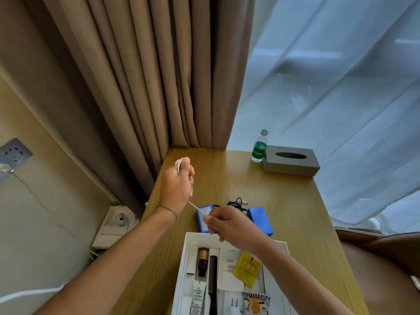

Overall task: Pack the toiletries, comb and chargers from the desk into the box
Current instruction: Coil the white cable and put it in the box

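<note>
Hands: left hand (176,187) grips coiled white cable (178,165), right hand (223,226) pinches its loose end | white box (280,244) on desk (284,201): black comb (213,278), brown bottle (203,261), yellow sachet (246,268) (print unreadable), white plug (234,303) | behind: two blue chargers (261,220), black cable (236,203), green-labelled water bottle (259,146) (brand blurred).

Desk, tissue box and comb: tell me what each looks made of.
Desk: wood or wood-look laminate, light brown with straight grain lines and a soft sheen; which one is unclear. Tissue box: matte grey, hard-edged, possibly leatherette or plastic; the look leaves it open. Comb: black, most likely plastic, with fine even teeth, lying in the white box.
</note>
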`<action>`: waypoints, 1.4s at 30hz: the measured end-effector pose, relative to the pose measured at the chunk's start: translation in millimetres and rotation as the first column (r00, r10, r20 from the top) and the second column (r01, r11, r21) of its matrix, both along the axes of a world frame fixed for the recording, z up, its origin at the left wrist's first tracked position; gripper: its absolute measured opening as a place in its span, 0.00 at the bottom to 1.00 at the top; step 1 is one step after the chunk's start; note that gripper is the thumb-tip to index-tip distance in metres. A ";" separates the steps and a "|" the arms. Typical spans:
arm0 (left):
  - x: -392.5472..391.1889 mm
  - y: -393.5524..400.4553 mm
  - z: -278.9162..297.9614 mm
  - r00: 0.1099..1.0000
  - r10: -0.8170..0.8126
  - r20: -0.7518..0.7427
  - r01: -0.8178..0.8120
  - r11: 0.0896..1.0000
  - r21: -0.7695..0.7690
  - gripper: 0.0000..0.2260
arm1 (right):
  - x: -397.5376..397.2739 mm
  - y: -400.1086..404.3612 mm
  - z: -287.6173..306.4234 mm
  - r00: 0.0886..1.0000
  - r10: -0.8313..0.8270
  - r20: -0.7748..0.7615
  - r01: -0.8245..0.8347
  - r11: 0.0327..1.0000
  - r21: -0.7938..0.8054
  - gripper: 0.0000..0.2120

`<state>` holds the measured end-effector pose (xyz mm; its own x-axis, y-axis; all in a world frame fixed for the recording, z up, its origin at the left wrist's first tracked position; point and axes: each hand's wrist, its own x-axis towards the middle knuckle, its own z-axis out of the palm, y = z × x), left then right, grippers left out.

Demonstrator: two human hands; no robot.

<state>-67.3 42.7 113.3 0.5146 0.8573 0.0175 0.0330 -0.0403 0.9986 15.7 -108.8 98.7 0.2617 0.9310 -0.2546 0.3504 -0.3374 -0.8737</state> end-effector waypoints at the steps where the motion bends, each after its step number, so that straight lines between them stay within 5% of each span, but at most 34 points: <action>1: -1.5 1.3 -4.0 0.999 -0.010 -0.049 0.014 0.997 0.082 0.20 | 5.2 -2.7 6.2 1.000 0.014 0.023 -0.014 1.000 -0.006 0.19; 6: -9.7 -9.2 -20.9 0.931 -0.216 -0.294 0.308 0.899 0.312 0.31 | 36.1 -7.0 48.7 0.976 -0.018 -0.218 0.045 0.991 0.122 0.15; 9: -11.0 -20.8 -28.0 0.816 -0.509 -0.272 0.563 0.808 0.176 0.40 | 52.8 -4.4 65.8 0.963 -0.080 -0.257 0.133 0.971 0.197 0.14; 13: -12.0 -36.2 -25.7 0.677 -0.690 -0.257 0.722 0.690 0.050 0.27 | 60.4 3.0 62.2 0.954 -0.183 -0.239 0.237 0.946 0.222 0.13; 17: -9.0 -37.1 -16.5 0.854 -0.504 -0.132 0.516 0.853 0.079 0.26 | 58.4 5.7 37.6 0.920 -0.303 -0.247 0.360 0.902 0.236 0.13; 20: -3.8 -30.7 -8.8 0.952 -0.300 -0.063 0.298 0.954 -0.038 0.25 | 46.5 7.6 14.8 0.926 -0.325 -0.194 0.362 0.911 0.198 0.15; 28: 11.4 -20.6 6.8 0.942 -0.080 0.327 0.247 0.825 -0.508 0.26 | -6.3 9.2 -22.4 0.967 -0.214 0.138 0.200 0.974 0.107 0.17; 31: 14.3 -20.8 5.1 0.975 -0.016 0.220 0.133 0.838 -0.529 0.23 | -17.1 9.2 -24.0 0.960 -0.163 0.229 0.143 0.985 0.101 0.18; 36: 12.0 -16.9 -12.7 0.999 -0.025 -0.035 0.020 0.991 -0.132 0.23 | -17.2 0.2 -1.7 0.956 0.033 0.292 -0.055 0.996 0.068 0.18; 39: 8.4 -18.9 -17.4 0.986 -0.119 -0.117 0.121 0.993 0.015 0.28 | -2.9 -1.7 26.1 0.989 0.050 0.138 -0.069 0.988 0.140 0.16; 42: 2.4 -26.4 -22.1 0.941 -0.313 -0.131 0.307 0.949 -0.064 0.33 | 22.3 1.2 49.8 0.996 -0.055 -0.067 0.069 0.971 0.229 0.16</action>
